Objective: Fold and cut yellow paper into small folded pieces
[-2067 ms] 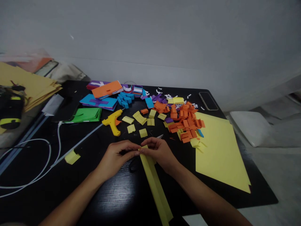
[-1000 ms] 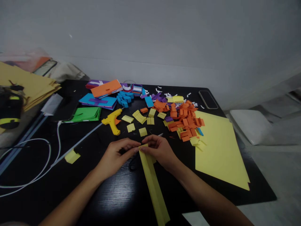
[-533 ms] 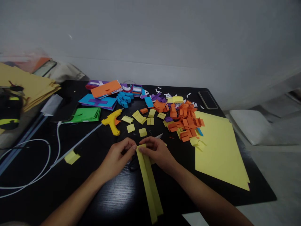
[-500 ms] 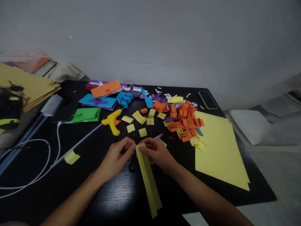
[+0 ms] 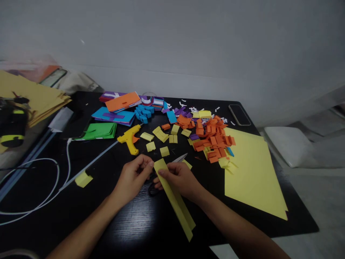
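Note:
A long folded strip of yellow paper (image 5: 176,205) slants down toward the table's front edge. My right hand (image 5: 179,178) grips it near its upper end, thumb on top and fingers behind. At the strip's top left corner, my left hand (image 5: 137,172) is closed in a pinch; its fingertips are partly hidden. Under and behind my right hand lie scissors (image 5: 180,157), their blades pointing up and right and a black handle showing below. Small folded yellow paper pieces (image 5: 164,151) are scattered beyond my hands.
A yellow glue gun (image 5: 129,139) lies behind my left hand. Orange paper pieces (image 5: 214,138) are heaped at right, beside large yellow sheets (image 5: 253,176). Folded paper stacks (image 5: 113,117) and a phone (image 5: 239,115) are at the back. A white cable (image 5: 58,176) loops at left.
The strip's lower end has swung to the right and the strip is more tilted. My right hand has turned slightly, showing more of the scissors' blades. My left hand has shifted slightly up.

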`<action>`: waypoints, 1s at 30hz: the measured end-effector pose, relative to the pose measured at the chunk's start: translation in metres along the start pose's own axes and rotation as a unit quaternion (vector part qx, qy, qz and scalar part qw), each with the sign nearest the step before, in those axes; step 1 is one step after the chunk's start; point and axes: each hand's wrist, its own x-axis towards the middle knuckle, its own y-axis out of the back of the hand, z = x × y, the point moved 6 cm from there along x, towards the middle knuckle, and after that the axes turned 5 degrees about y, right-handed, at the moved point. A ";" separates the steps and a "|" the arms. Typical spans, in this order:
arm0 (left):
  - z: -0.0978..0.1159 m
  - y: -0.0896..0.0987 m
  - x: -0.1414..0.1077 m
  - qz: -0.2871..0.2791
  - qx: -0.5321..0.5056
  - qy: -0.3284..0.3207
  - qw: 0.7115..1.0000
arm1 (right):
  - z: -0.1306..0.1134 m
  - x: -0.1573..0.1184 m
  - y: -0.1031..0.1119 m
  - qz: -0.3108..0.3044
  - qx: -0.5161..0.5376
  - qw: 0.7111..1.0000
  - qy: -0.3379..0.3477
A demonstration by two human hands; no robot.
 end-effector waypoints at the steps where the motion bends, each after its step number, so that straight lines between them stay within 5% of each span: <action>1: 0.000 0.000 0.000 -0.001 0.000 0.003 1.000 | 0.000 0.000 0.000 0.001 -0.003 1.000 0.002; 11: 0.003 -0.012 0.000 -0.059 -0.058 0.027 0.996 | 0.000 -0.002 -0.002 -0.011 -0.030 0.999 0.007; 21: 0.006 0.020 0.005 0.054 -0.081 0.064 0.993 | 0.001 -0.002 -0.003 -0.038 -0.018 0.999 -0.030; 30: -0.006 -0.006 0.004 -0.075 -0.127 0.119 0.982 | -0.002 -0.003 -0.002 -0.037 -0.026 0.999 -0.013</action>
